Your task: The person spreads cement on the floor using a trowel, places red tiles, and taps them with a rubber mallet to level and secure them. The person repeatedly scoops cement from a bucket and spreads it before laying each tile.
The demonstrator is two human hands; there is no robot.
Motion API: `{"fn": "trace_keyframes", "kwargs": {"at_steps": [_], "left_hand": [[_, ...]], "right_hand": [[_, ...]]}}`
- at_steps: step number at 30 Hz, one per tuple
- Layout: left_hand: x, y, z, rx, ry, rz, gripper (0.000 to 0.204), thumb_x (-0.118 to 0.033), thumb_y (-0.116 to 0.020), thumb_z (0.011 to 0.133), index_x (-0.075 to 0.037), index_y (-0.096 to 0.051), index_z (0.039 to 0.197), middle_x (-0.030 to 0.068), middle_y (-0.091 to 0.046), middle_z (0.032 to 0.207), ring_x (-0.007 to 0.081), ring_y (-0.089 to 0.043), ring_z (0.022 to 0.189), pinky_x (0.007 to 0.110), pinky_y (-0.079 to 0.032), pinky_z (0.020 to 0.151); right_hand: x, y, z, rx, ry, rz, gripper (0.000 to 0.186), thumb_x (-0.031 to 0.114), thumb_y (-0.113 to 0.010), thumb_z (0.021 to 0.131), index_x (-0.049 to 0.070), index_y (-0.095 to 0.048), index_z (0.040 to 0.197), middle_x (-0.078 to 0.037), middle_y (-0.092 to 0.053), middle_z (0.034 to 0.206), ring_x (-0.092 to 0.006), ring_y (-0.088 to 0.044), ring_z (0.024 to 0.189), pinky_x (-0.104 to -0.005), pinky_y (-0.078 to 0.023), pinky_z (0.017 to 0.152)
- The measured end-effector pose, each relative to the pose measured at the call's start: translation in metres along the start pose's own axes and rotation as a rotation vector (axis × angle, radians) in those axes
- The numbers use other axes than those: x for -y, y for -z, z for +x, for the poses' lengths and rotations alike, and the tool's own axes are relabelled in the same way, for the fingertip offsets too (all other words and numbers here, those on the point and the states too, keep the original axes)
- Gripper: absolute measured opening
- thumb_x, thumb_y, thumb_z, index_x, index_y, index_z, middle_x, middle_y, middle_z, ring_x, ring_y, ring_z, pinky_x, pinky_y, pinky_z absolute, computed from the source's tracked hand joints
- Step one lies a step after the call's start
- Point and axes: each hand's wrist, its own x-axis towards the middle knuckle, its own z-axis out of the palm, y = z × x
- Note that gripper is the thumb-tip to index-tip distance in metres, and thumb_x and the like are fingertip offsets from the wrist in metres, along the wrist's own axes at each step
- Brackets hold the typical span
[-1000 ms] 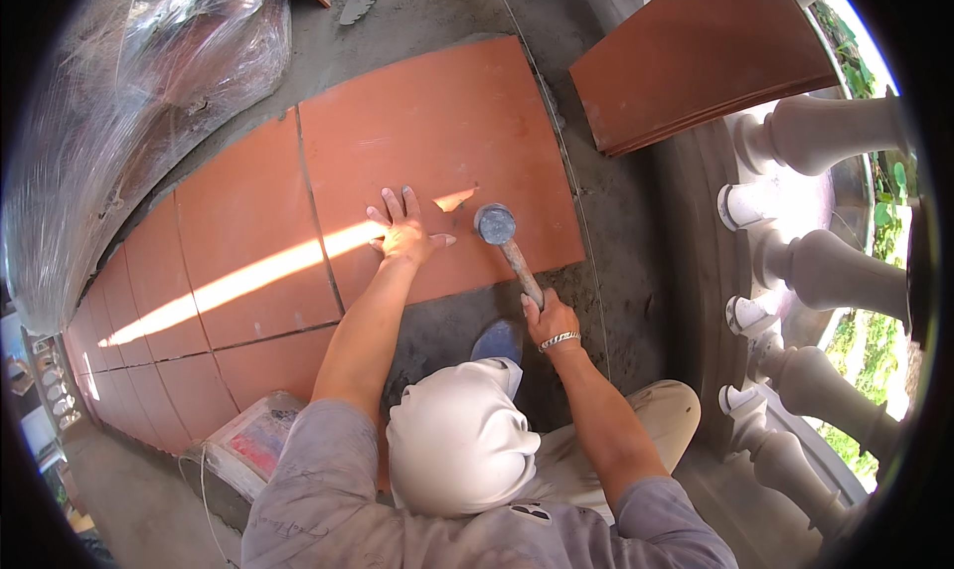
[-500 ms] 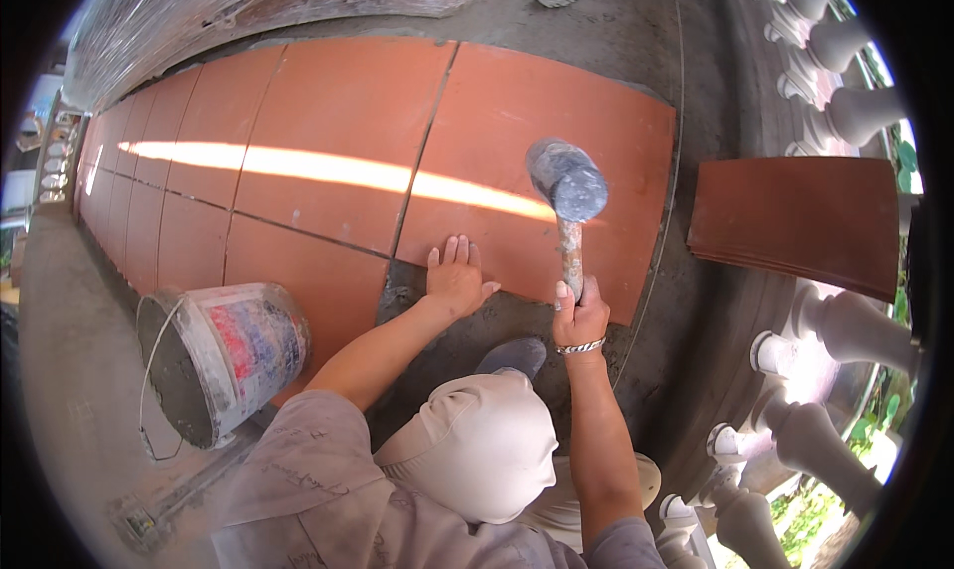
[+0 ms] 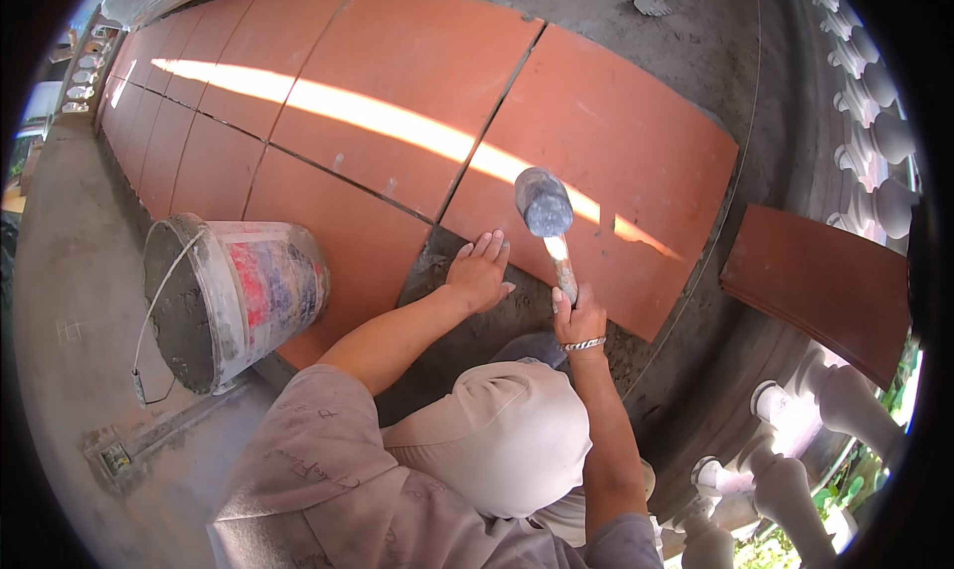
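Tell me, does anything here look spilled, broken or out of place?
Nothing clearly stands out. The bright streak across the tiles looks like sunlight, not a spill; the bucket seems tilted, probably only from the wide lens.

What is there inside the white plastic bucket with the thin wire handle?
Grey, mortar-like material shows at the mouth of the white plastic bucket. How deep it goes, and what lies beneath, cannot be seen: its surface covers that.
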Motion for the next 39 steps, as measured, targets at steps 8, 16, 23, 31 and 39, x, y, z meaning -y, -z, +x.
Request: {"fn": "trace_keyframes", "kwargs": {"at_steps": [8, 16, 23, 31, 39], "left_hand": [[0.004, -0.002, 0.001, -0.043, -0.029, 0.035, 0.078, -0.044, -0.058, 0.095, 0.001, -0.029, 0.152, 0.0202, -0.021, 0.162, 0.0331, -0.021, 0.15, 0.047, -0.026, 0.119], [0.002, 0.001, 0.0, -0.029, -0.035, 0.057, 0.078, -0.043, -0.059, 0.094, 0.001, -0.03, 0.151, 0.02, -0.021, 0.162, 0.0337, -0.023, 0.149, 0.048, -0.027, 0.118], [-0.004, 0.007, 0.001, 0.031, 0.009, 0.076, 0.081, -0.045, -0.058, 0.095, 0.0, -0.026, 0.154, 0.0175, -0.016, 0.164, 0.0315, -0.018, 0.151, 0.051, -0.028, 0.117], [-0.004, -0.001, 0.006, 0.025, -0.005, 0.125, 0.087, -0.047, -0.063, 0.09, 0.002, -0.027, 0.152, 0.0242, -0.019, 0.161, 0.0365, -0.023, 0.149, 0.049, -0.034, 0.114], [-0.005, 0.006, 0.001, 0.103, -0.025, 0.205, 0.092, -0.047, -0.066, 0.089, 0.004, -0.024, 0.152, 0.0261, -0.02, 0.16, 0.0384, -0.022, 0.149, 0.044, -0.035, 0.115]], "right_hand": [[-0.013, -0.007, -0.008, 0.044, -0.055, -0.162, 0.05, 0.051, -0.055, 0.094, 0.002, -0.057, 0.097, -0.029, -0.066, 0.079, -0.0494, -0.065, 0.076, -0.0563, -0.051, 0.07], [-0.021, -0.001, -0.014, 0.213, -0.275, -0.208, 0.054, 0.055, -0.05, 0.095, 0.002, -0.057, 0.097, -0.03, -0.067, 0.084, -0.0505, -0.066, 0.079, -0.0572, -0.052, 0.074], [-0.007, 0.027, 0.027, 0.096, -0.421, -0.145, 0.054, 0.054, -0.054, 0.094, 0.002, -0.063, 0.106, -0.03, -0.068, 0.098, -0.0482, -0.066, 0.092, -0.0551, -0.052, 0.083], [-0.034, 0.044, 0.096, -0.362, -0.347, -0.079, 0.049, 0.037, -0.065, 0.09, 0.008, -0.057, 0.128, -0.02, -0.063, 0.119, -0.039, -0.062, 0.106, -0.0501, -0.051, 0.089], [-0.061, 0.056, 0.044, -0.272, -0.393, -0.124, 0.048, 0.032, -0.067, 0.088, 0.007, -0.059, 0.129, -0.016, -0.057, 0.132, -0.0395, -0.055, 0.118, -0.0473, -0.048, 0.098]]}}
